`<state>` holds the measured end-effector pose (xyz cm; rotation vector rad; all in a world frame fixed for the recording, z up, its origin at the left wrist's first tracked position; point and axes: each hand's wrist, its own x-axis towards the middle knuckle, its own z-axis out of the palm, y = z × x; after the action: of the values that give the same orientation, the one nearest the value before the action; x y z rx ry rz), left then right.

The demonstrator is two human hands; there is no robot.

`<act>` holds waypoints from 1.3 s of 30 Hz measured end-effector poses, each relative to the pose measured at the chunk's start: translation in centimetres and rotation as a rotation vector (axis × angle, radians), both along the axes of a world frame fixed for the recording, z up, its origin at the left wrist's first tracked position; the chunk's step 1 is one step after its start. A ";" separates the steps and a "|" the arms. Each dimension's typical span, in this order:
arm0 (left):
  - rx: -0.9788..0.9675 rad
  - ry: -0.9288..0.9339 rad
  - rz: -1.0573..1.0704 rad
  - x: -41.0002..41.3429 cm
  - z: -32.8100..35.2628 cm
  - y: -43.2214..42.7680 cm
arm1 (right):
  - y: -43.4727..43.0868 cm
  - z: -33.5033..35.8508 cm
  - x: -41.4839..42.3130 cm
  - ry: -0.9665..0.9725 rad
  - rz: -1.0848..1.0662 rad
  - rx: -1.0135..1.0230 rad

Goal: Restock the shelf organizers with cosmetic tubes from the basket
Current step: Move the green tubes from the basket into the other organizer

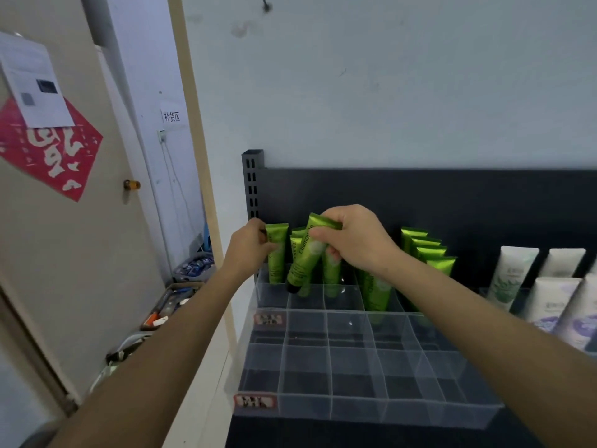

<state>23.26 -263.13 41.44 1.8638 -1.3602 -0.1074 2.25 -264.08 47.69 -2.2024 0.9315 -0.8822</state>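
We see tilted tube (305, 253) in right hand (352, 240): glossy green, dark lettering, pale round spot, black cap. In left hand (248, 244), upright tube (277, 260) at back-left corner of organizer (355, 367): same green. Toward back-right, row of tubes (426, 250): green too. We find organizer clear, 2 red-and-white labels (269, 319) on left edge. Beyond its right edge we note white tube (512, 276) with green leaf print, white tubes (578, 315) with purple floral print. Behind, back panel (452, 195): black.

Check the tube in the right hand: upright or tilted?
Tilted: the tube leans, black cap low-left, crimped end gripped by the right hand.
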 end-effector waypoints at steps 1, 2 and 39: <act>0.009 -0.011 0.001 0.0 0.0 0.1 | -0.1 0.2 0.7 0.017 -0.008 -0.033; 0.016 -0.023 0.004 0.2 -0.1 0.3 | -0.2 0.3 1.4 0.037 -0.012 -0.073; 0.036 -0.041 0.028 0.2 -0.6 4.9 | -2.8 -2.0 8.8 0.296 -0.017 -0.302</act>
<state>23.41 -258.22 40.86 1.9241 -1.3678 -0.0807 11.09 -266.84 45.70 -2.6415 1.0059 -0.7563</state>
